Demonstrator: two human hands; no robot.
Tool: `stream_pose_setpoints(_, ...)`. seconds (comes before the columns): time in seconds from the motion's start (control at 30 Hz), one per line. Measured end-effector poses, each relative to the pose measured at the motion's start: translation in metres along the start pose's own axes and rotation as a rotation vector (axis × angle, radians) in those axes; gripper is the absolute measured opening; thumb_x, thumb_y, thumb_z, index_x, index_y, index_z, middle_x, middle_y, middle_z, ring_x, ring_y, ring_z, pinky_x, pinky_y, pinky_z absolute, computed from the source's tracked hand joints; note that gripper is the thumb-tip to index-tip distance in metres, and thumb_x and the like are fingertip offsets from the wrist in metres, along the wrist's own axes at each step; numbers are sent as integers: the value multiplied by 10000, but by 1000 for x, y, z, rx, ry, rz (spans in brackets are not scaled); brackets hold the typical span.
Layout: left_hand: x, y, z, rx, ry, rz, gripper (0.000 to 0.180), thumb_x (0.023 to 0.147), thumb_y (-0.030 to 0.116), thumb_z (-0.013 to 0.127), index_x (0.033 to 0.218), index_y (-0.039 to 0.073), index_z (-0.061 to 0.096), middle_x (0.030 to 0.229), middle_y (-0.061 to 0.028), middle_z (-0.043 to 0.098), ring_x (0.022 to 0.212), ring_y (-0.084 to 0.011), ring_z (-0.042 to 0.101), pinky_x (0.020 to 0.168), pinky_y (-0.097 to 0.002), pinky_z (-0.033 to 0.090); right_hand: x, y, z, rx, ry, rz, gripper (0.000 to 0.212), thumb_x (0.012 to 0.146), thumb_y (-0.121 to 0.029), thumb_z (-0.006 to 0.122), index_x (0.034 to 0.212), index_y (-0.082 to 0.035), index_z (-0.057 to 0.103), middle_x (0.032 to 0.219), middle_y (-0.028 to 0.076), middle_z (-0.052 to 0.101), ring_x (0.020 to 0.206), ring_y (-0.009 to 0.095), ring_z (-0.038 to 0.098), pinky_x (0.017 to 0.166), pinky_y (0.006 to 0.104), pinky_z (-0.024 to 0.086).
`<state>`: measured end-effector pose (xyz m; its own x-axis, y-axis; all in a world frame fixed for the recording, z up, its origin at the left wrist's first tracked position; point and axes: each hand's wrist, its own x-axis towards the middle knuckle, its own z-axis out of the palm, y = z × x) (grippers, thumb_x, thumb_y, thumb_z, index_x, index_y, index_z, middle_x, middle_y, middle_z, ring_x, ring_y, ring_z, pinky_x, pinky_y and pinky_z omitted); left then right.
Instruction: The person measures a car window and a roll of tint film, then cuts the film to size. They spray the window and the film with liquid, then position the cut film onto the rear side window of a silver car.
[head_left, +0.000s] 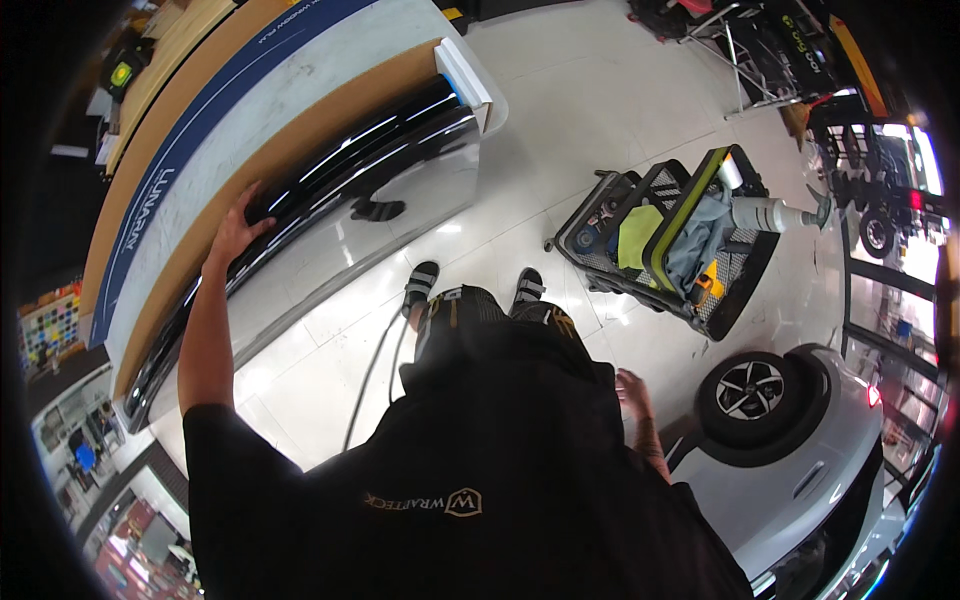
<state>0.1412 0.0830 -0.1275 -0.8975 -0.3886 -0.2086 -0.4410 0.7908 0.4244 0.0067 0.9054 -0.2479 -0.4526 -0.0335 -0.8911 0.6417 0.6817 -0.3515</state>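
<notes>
My left hand [236, 238] lies over the edge of a roll of dark window film [350, 135], its fingers and thumb spread. The glossy black roll sits in a long open cardboard box [330, 105]. A sheet of tinted clear film [400, 190] hangs from the roll down the near side and mirrors the room. My right hand [632, 392] hangs low beside my body, well apart from the roll. Its fingers are loosely apart with nothing seen in them, though my shirt hides part of the hand.
On the right stands an open tool bag [600, 240] with cloths, a yellow-green pad [638, 236] and a spray bottle [775, 215]. A silver car [800, 480] is at the lower right. Near my left foot, a cable [370, 375] runs over the tiled floor [530, 90].
</notes>
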Motion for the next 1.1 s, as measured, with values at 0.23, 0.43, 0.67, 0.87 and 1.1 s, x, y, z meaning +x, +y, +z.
stream_pose_setpoints(0.23,37,55,30,46,42,-39,652,789,292,673,1329,66,388,1261,-202,492,1180,-322,468,990,-378,367,27,-2,-136,74,96,-32,392,931,-306,421,1264,-100,446,996,118,632,790,226,635,648,336,481)
stream_pose_setpoints(0.43,31,24,29,251,-12,-6,735,745,222,711,1363,107,328,1248,-205,493,1157,-351,470,980,-406,383,11,15,-112,228,184,11,394,928,-305,435,1257,-89,447,995,123,634,784,229,636,672,349,491)
stream_pose_setpoints(0.67,37,13,21,313,-130,47,979,559,76,801,1383,93,272,1316,-202,426,1217,-354,410,1011,-395,371,-26,71,4,47,2,-10,388,875,-300,500,1205,-95,496,911,103,628,716,214,616,592,333,472)
stream_pose_setpoints(0.87,54,11,0,94,-288,169,938,575,198,790,1359,19,307,1205,-237,522,1132,-359,501,943,-388,403,-55,83,68,166,13,-89,321,867,-271,519,1108,-66,576,808,42,596,693,133,542,582,290,442)
stream_pose_setpoints(1.1,34,-18,-5,-13,-235,72,924,681,443,743,1399,97,276,1356,-223,387,1276,-330,359,1048,-395,300,-55,56,89,234,42,69,337,862,-251,512,1143,-70,552,875,73,614,681,179,573,615,319,466)
